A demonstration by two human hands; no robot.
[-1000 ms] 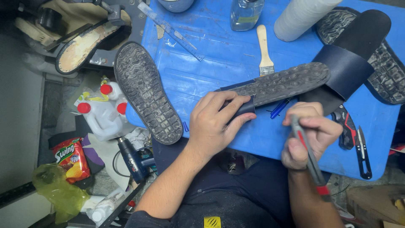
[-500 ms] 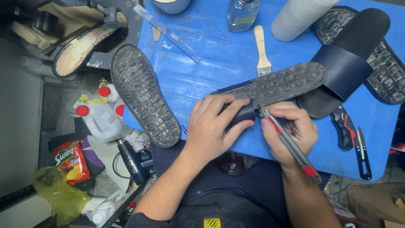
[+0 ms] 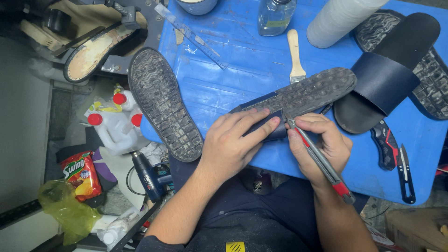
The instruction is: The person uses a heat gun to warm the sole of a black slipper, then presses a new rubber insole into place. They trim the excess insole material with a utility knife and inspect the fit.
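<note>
A dark sandal (image 3: 308, 93) lies sole-up on the blue table (image 3: 233, 70), its navy strap under my fingers. My left hand (image 3: 233, 142) presses down on the strap and the near end of the sole. My right hand (image 3: 322, 144) grips a red-and-grey utility knife (image 3: 322, 163), its tip touching the strap edge beside my left fingertips. A loose dark rubber sole (image 3: 163, 105) lies tread-up to the left, overhanging the table edge.
A finished navy slide sandal (image 3: 382, 79) and another sole (image 3: 429, 84) lie at right, with scissors (image 3: 406, 175) and a folding tool (image 3: 385, 147) near them. A brush (image 3: 295, 56), ruler (image 3: 191, 35), glass bottle (image 3: 275, 16) and white roll (image 3: 340, 18) sit farther back. Jugs, a heat gun and bags clutter the floor at left.
My right hand brought the knife from beside the sandal up to the strap, and its tip now touches the strap edge. My left hand has kept its hold.
</note>
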